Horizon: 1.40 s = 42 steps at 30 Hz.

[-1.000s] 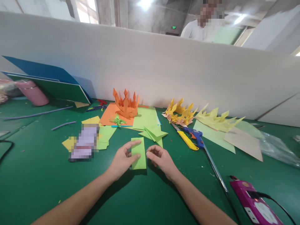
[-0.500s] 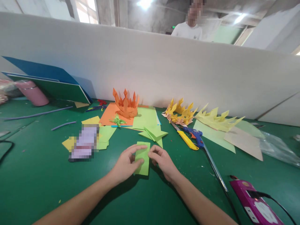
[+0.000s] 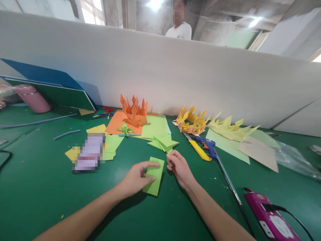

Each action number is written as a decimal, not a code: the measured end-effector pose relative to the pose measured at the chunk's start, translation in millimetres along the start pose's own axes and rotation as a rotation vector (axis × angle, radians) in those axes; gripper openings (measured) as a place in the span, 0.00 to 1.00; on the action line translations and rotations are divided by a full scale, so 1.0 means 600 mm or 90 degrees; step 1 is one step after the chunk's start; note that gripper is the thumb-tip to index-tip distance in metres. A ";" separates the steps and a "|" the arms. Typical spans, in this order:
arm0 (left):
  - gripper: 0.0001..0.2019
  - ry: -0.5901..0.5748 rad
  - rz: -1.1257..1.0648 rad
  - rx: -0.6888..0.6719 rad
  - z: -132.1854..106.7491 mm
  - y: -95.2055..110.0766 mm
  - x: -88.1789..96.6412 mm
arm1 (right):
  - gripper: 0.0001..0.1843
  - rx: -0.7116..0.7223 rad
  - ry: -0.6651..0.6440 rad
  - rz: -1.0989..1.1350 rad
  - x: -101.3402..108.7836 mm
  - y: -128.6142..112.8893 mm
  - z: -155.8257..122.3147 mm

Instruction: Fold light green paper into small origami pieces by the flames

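Observation:
A light green folded paper point(image 3: 155, 182), narrow and rectangular, is tilted a little over the green table. My left hand point(image 3: 134, 177) holds it from the left side, with the index finger and thumb lying across its face and the other fingers partly hidden. Just right of the paper, my right hand point(image 3: 180, 169) is closed with curled fingers, apart from the sheet; I see nothing in it. Beyond the hands lie pointed green folded paper pieces point(image 3: 165, 143).
At the back stand an orange paper crown point(image 3: 135, 115), a yellow crown point(image 3: 193, 120) and a pale yellow jagged strip point(image 3: 229, 129). A yellow cutter point(image 3: 199, 150), blue glue gun point(image 3: 207, 142) and magenta power strip point(image 3: 269, 214) lie right. A phone point(image 3: 90, 152) lies left.
My right hand has come off the paper's right edge, moving slightly right. The paper has tilted clockwise and shifted a little nearer, still in my left hand. The person behind the partition moved left.

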<state>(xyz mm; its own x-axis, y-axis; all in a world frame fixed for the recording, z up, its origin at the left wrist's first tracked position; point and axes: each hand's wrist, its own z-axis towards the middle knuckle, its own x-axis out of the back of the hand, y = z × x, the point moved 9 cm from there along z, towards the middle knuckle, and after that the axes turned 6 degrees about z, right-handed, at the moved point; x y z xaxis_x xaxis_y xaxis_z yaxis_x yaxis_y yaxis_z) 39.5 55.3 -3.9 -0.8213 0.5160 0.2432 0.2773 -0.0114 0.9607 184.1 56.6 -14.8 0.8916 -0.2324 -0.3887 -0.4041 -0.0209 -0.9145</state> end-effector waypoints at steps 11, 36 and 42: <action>0.26 0.058 -0.258 0.127 0.007 -0.031 0.025 | 0.08 0.271 -0.218 -0.333 -0.071 -0.032 -0.042; 0.35 0.009 -0.345 0.149 0.001 -0.025 0.013 | 0.15 0.370 -0.302 -0.365 -0.083 -0.047 -0.057; 0.38 -0.064 -0.328 0.143 -0.004 -0.014 -0.001 | 0.19 0.385 -0.329 -0.416 -0.089 -0.037 -0.059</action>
<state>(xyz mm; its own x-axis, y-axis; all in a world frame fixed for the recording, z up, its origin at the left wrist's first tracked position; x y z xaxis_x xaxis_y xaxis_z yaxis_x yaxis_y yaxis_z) 36.4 53.1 -11.9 -0.8302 0.4860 -0.2730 -0.0381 0.4391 0.8976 138.1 35.0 30.3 0.9371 0.0982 0.3350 0.2348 0.5328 -0.8130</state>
